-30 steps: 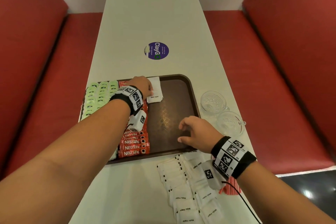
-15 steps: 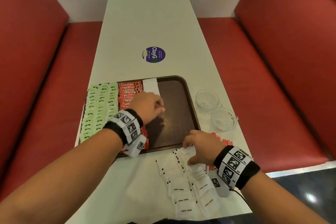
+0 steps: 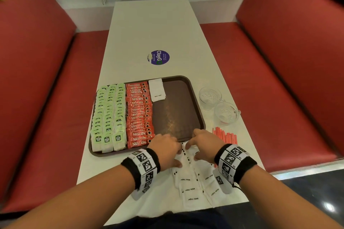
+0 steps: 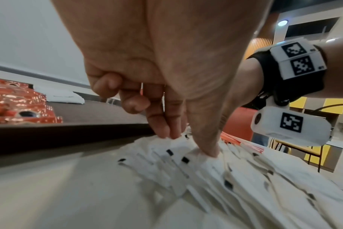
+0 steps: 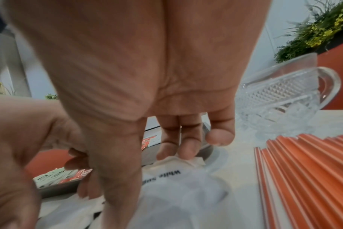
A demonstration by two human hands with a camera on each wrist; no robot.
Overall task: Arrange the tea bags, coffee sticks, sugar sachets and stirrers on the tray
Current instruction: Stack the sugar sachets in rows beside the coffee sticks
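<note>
A brown tray (image 3: 178,109) holds rows of green tea bags (image 3: 109,115), a column of red coffee sticks (image 3: 139,113) and one white sugar sachet (image 3: 157,90) at its far edge. Several loose sugar sachets (image 3: 191,182) lie on the table before the tray's near rim. Both hands meet over the far end of that pile. My left hand (image 4: 188,144) pinches the top sachets (image 4: 186,161) between thumb and two fingers. My right hand (image 5: 147,170) grips a "White Sugar" sachet (image 5: 172,175) from the other side. Red stirrers (image 3: 225,135) lie right of my right hand (image 3: 189,151).
Two cut-glass cups (image 3: 210,95) (image 3: 226,112) stand on the table right of the tray. A round purple sticker (image 3: 158,57) marks the white table (image 3: 149,29) beyond it. Red booth seats flank both sides. The tray's right half shows bare brown surface.
My left hand has come back from the sachet on the tray to the pile at the near rim. My right hand stayed at the pile, and the two hands now touch the same sachets.
</note>
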